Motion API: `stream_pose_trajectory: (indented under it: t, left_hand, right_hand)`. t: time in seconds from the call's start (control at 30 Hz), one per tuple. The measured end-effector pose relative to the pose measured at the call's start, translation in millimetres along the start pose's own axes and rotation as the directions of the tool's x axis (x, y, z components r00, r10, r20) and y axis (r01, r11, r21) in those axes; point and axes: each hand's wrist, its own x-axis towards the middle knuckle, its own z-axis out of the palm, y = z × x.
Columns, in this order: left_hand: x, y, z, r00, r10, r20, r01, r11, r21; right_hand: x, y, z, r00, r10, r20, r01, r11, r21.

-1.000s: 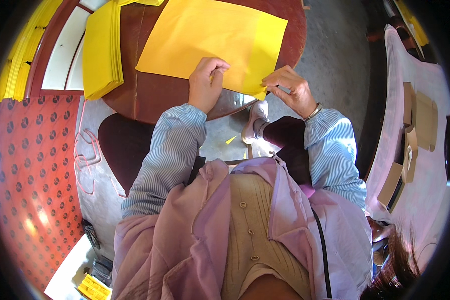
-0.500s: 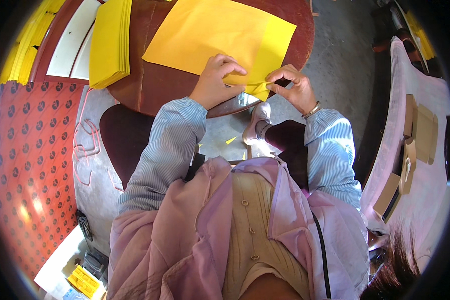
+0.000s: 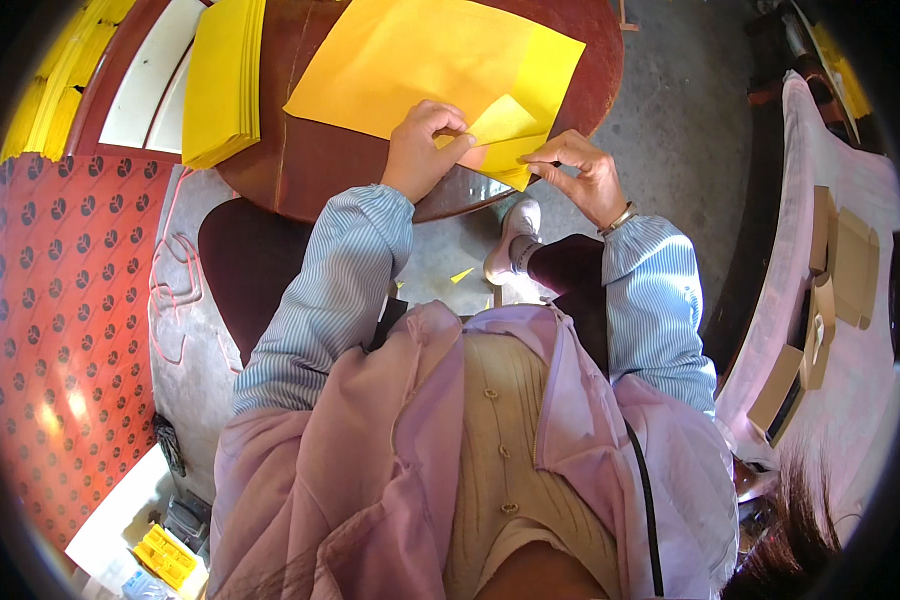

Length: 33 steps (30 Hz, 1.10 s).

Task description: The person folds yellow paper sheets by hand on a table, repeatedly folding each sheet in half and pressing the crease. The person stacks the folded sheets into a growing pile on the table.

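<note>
A large yellow sheet (image 3: 410,65), apparently paper, lies on a dark red round table (image 3: 315,165). Its near right part is folded up, and a pale yellow flap (image 3: 503,122) stands over the sheet. At the near edge my left hand (image 3: 425,148) is closed, thumb and curled fingers pinching the sheet beside the fold. The folded corner is pinched between the thumb and forefinger of my right hand (image 3: 585,177), which wears a bracelet. Part of the fold is hidden behind my left fingers.
A stack of yellow folded sheets (image 3: 222,85) stands at the table's left. More yellow stacks (image 3: 55,90) are at the far left. Open cardboard boxes (image 3: 850,265) lie on a pale cloth-covered surface at right. A yellow scrap (image 3: 461,276) is on the floor.
The near right part of the sheet now folds up with a pale flap showing. My left hand has shifted slightly away from me; the right still holds the corner.
</note>
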Motion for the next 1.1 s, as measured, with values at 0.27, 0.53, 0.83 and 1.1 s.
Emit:
stream_pose_trajectory:
  t: [0.27, 0.53, 0.83, 1.1]
  left_hand:
    - [1, 2, -2, 0.999, 0.038, 0.014, -0.039, 0.997, 0.062]
    - [-3, 8, -7, 0.973, 0.124, 0.193, -0.167, 0.961, 0.221]
    - [-7, 5, 15, 0.988, 0.154, -0.017, -0.141, 0.937, 0.318]
    - [-5, 4, 20, 0.990, 0.078, -0.114, -0.055, 0.979, 0.194]
  right_hand:
    - [0, 5, 2, 0.998, 0.057, 0.015, -0.058, 0.997, 0.045]
    - [2, 2, 4, 0.988, 0.154, -0.004, -0.152, 0.978, 0.140]
    - [-4, 4, 10, 0.975, 0.212, -0.060, -0.194, 0.955, 0.226]
    - [-9, -6, -4, 0.998, -0.006, 0.057, 0.008, 1.000, -0.020]
